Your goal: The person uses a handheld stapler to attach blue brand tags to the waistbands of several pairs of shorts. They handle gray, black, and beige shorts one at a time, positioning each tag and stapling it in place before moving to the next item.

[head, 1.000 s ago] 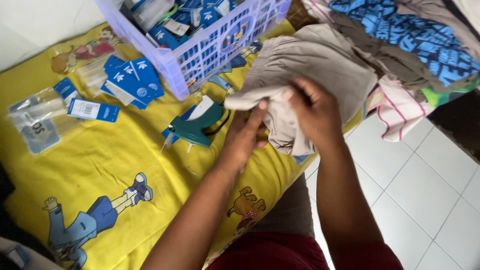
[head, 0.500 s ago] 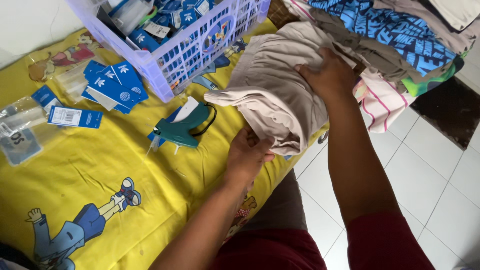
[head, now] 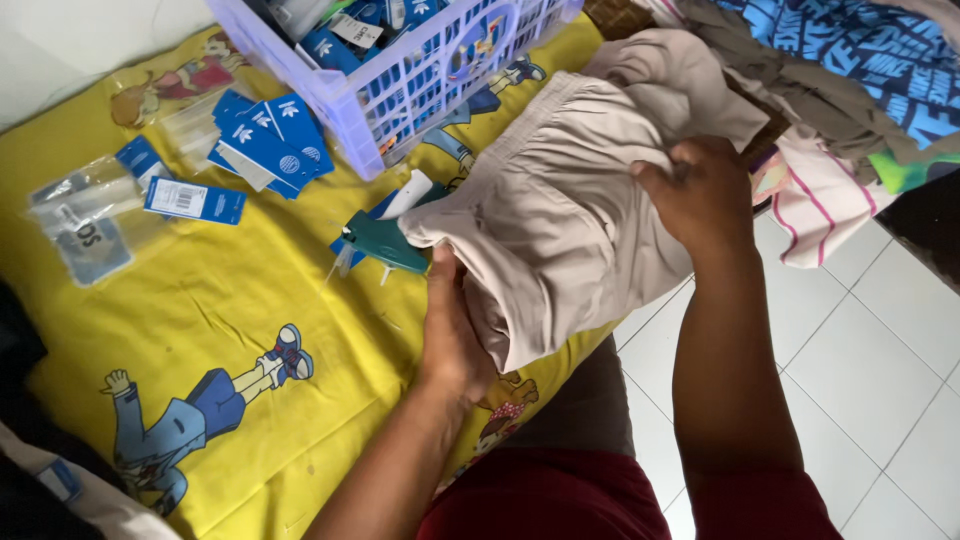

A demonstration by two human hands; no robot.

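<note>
A beige pair of shorts [head: 570,225] with an elastic waistband hangs over the edge of the yellow cartoon-print bedsheet [head: 230,330]. My left hand [head: 452,330] grips its lower left fold from underneath. My right hand [head: 700,190] pinches the cloth at its upper right side. A teal tagging gun [head: 385,242] lies on the sheet just left of the shorts, close to my left hand.
A lilac plastic basket [head: 420,70] full of blue tags stands at the top. Loose blue cardboard tags [head: 260,145] and clear plastic bags [head: 85,225] lie on the left. A heap of clothes [head: 850,80] is piled at the upper right. White floor tiles [head: 860,380] lie to the right.
The shorts have been spread out from a bunched bundle. My right hand moved up and right along the cloth, while my left hand dropped below the lower fold.
</note>
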